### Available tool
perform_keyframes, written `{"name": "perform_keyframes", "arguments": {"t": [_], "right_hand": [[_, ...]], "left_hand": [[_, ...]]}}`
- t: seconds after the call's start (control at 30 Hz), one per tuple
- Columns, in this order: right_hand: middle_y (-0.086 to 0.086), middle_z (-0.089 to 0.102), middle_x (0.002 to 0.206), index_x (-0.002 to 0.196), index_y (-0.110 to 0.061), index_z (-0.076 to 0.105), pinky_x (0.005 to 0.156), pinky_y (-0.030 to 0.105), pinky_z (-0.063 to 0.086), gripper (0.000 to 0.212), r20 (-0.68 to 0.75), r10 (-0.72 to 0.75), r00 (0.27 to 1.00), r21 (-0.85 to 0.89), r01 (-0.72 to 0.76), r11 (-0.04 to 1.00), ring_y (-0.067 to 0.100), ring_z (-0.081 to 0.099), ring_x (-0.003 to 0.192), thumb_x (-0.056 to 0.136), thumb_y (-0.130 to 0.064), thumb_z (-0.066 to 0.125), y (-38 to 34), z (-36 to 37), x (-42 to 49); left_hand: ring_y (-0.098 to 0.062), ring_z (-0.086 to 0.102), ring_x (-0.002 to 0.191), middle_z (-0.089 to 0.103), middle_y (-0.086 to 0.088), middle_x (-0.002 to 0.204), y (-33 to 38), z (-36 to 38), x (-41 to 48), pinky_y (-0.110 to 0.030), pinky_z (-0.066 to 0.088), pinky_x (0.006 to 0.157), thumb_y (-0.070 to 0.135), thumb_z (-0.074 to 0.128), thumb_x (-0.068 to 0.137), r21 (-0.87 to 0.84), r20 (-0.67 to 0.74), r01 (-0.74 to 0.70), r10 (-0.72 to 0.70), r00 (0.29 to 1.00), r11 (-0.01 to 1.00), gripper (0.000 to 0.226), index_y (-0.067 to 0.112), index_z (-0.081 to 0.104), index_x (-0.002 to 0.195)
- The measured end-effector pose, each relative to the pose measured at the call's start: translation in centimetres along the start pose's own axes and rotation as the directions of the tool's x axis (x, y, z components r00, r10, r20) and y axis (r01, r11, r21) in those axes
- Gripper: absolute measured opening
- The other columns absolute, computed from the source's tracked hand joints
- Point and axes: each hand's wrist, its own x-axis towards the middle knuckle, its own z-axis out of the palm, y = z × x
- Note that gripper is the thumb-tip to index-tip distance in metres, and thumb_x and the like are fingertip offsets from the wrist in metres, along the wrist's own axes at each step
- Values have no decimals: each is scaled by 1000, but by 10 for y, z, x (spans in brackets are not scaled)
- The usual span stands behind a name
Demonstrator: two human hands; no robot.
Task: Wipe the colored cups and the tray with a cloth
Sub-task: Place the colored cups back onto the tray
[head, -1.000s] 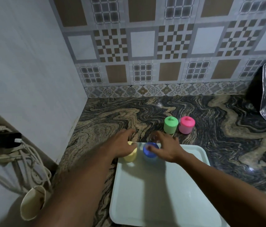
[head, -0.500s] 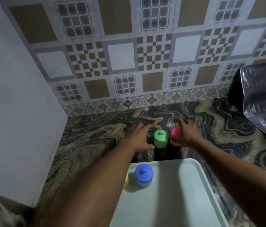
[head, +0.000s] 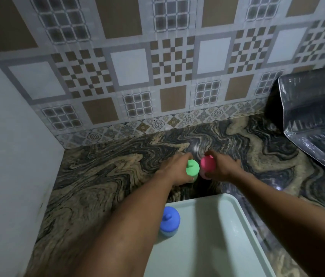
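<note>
At frame centre our left hand grips the green cup; our right hand grips the pink cup. The blue cup stands lower on the tray.

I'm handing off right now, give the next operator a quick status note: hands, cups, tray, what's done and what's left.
Left hand: closed around the green cup on the counter.
Right hand: closed around the pink cup beside it.
Blue cup stands on the tray's far left corner. A yellow cup is not visible now.
No cloth in view; no wiping can be confirmed.
Left: likely bring green and pink onto the tray, find the cloth, wipe cups and tray.
</note>
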Motion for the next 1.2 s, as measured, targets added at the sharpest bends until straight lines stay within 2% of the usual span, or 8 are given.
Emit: {"name": "perform_keyframes", "arguments": {"t": [0.27, 0.43, 0.63, 0.87, 0.97, 1.03, 1.1, 1.2], "right_hand": [[2, 63, 129, 137, -32, 44, 96, 45, 33, 73, -44, -75, 996, 35, 77, 996, 27, 57, 116, 73, -45, 77, 11, -17, -43], [3, 63, 123, 129, -33, 42, 98, 48, 36, 77, 14, -111, 994, 31, 110, 993, 28, 58, 111, 63, -58, 70, 25, -7, -74], [2, 60, 122, 128, -35, 39, 104, 55, 33, 74, 59, -119, 991, 2, 119, 993, 27, 56, 112, 65, -60, 71, 36, 14, -101], [6, 57, 135, 137, -35, 35, 108, 58, 30, 76, 73, -72, 995, -56, 76, 996, 31, 54, 123, 74, -51, 75, 43, 36, -111], [9, 50, 142, 145, -35, 29, 109, 58, 28, 85, 58, -59, 997, -60, 62, 996, 33, 47, 129, 74, -55, 73, 43, 39, -114], [10, 45, 144, 149, -35, 25, 110, 58, 25, 88, -11, -70, 997, -47, 69, 996, 33, 41, 134, 75, -62, 66, 43, 41, -119], [9, 48, 137, 145, -32, 34, 107, 54, 29, 75, -210, -139, 968, -51, 131, 990, 30, 43, 129, 80, -62, 54, 44, 43, -132], [8, 55, 123, 132, -21, 51, 95, 46, 36, 53, -503, -282, 817, -94, 272, 958, 28, 48, 116, 86, -48, 46, 42, 52, -155]], "left_hand": [[-25, 59, 108, 60, 0, 123, 27, -17, -44, -41, 52, 91, 43, 87, 65, -3, -13, 21, -21, 1000, 1000, 66, 31, 51, 118], [-28, 63, 101, 66, 0, 113, 46, -9, -75, -41, 54, 87, 52, 86, 55, 23, 16, 39, -39, 999, 999, 64, 37, 49, 105], [-29, 59, 116, 66, -4, 124, 64, 15, -107, -40, 40, 96, 52, 84, 68, 215, 37, 30, -39, 999, 976, 71, 27, 49, 124], [-31, 55, 121, 64, -6, 126, 62, 47, -112, -45, 35, 107, 52, 77, 72, 258, 29, 69, -80, 996, 964, 65, 26, 49, 124], [-28, 45, 132, 58, -5, 135, 60, 50, -113, -46, 27, 114, 54, 77, 73, 281, -1, 34, -35, 999, 959, 71, 26, 47, 131], [-28, 34, 143, 49, -5, 145, 62, 45, -120, -45, 21, 119, 53, 75, 77, 252, -37, 29, -20, 999, 967, 78, 27, 41, 142], [-27, 33, 143, 46, -5, 146, 66, 40, -135, -44, 24, 119, 51, 69, 83, 219, -154, 33, 1, 988, 975, 73, 27, 39, 145], [-28, 45, 130, 54, -5, 133, 68, 45, -162, -47, 40, 107, 40, 61, 86, 225, -461, 4, 102, 881, 974, 54, 23, 50, 136]]}}
